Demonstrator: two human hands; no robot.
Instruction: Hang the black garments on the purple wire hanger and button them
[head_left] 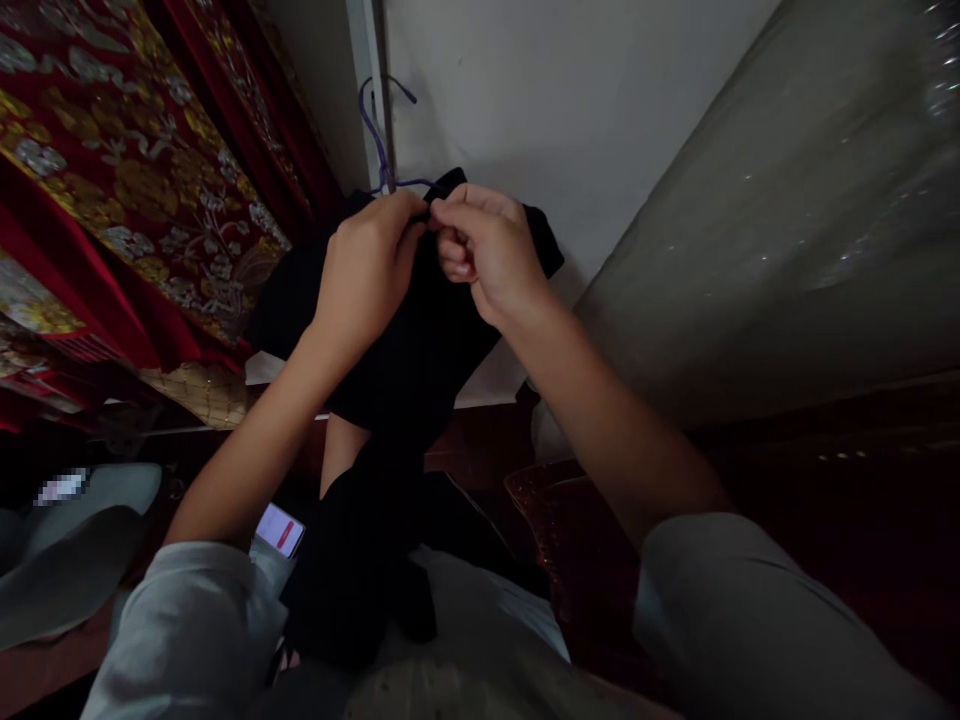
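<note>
Left hand (367, 265) and right hand (499, 245) are both pinched pretty much closed on the upper part of a black cloth garment (420, 340) that's on a thin purple hanger (383, 160) by a pale grey wall (570, 90).

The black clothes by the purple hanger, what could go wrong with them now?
The left hand and right hand pinch close together at the black garment; in such dim light, a finger might slip. A hard tug could also jerk the purple hanger, whose hook crosses a narrow pale post.
</note>
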